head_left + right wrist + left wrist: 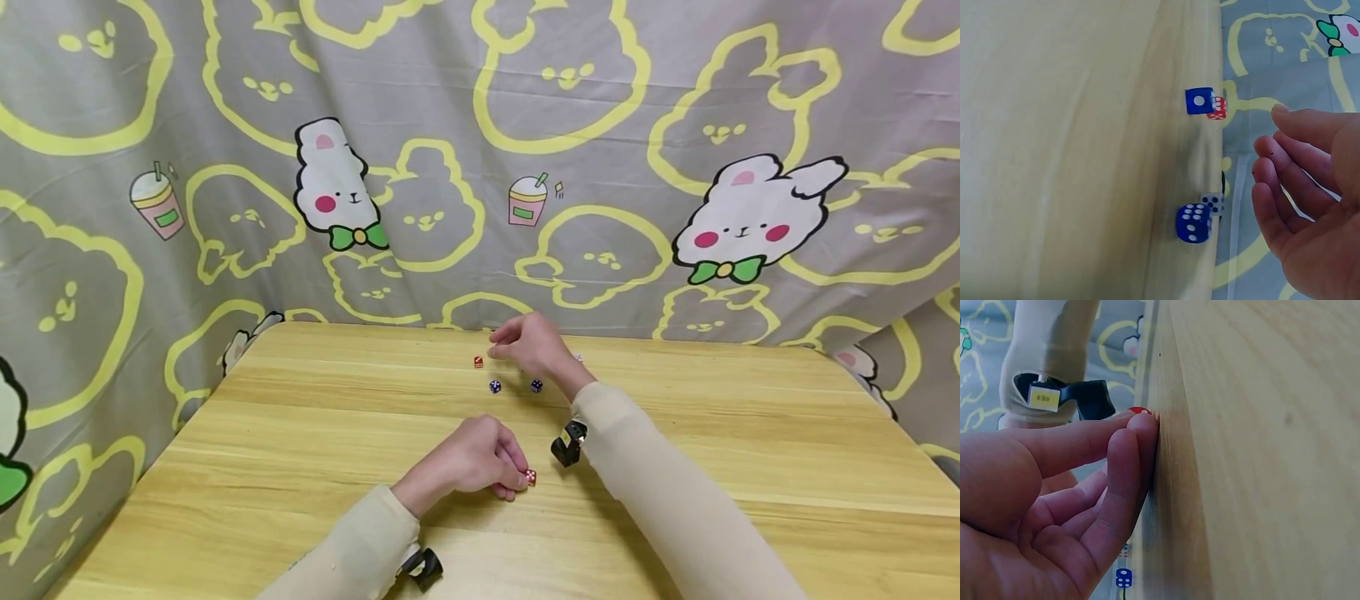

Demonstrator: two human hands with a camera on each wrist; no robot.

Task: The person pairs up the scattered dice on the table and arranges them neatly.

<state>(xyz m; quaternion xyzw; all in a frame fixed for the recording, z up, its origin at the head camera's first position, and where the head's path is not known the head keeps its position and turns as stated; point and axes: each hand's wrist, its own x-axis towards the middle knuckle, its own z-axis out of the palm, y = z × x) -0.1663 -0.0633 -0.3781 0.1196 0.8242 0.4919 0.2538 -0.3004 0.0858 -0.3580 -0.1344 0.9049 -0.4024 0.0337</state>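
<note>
Bare desk wide at three o'clock; left hand pinching red die, right hand loosely spread above blue dice near twelve o'clock edge.

Dice pips, right wrist view: the upper blue die showed one white pip on its facing side; the lower blue die showed six on one side and two on the side below.

Yellow tag on the wrist strap, upper left of the left wrist view: small dark characters, too blurred to read.

No brand names were legible.
</note>
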